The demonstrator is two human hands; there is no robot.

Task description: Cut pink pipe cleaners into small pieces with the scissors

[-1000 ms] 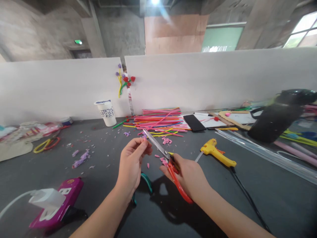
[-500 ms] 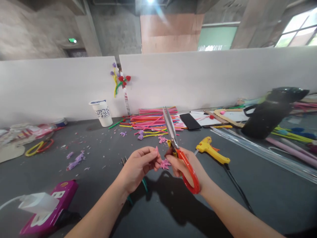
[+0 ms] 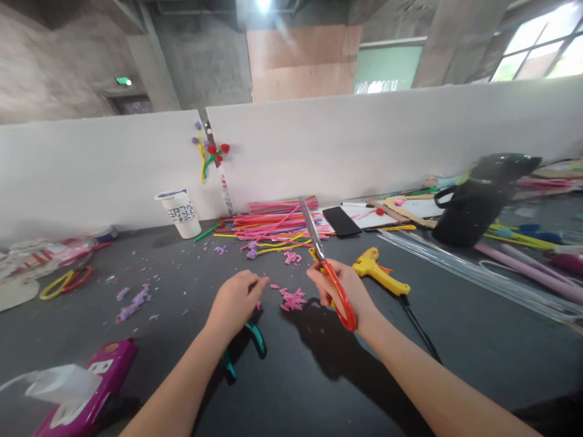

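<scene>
My right hand [image 3: 344, 285] is closed round the scissors [image 3: 336, 291], whose red handle faces me. The metal blades point up and away, nearly together, and a bit of yellow shows by the fingers. My left hand [image 3: 237, 300] hangs low over the table, back up, with fingers curled together; the fingertips are mostly hidden. A small pink piece [image 3: 258, 305] shows right beside those fingers. Between the hands lies a pile of short fuzzy pink pieces [image 3: 293, 299], with another small pink cluster [image 3: 293, 258] behind it. Teal-handled pliers [image 3: 255, 337] lie partly under my left hand.
Pink pipe cleaners [image 3: 268, 226] lie in a bundle at the back, beside a black phone [image 3: 341, 221]. A yellow glue gun [image 3: 382, 276] is near my right hand. A white cup [image 3: 181, 215], purple power strip [image 3: 98, 379] and black kettle [image 3: 473, 206] stand around.
My left hand has moved left and turned palm down, away from the scissors; the pink piece in its pinch no longer shows there. More of the pink pile shows. The view has shifted slightly.
</scene>
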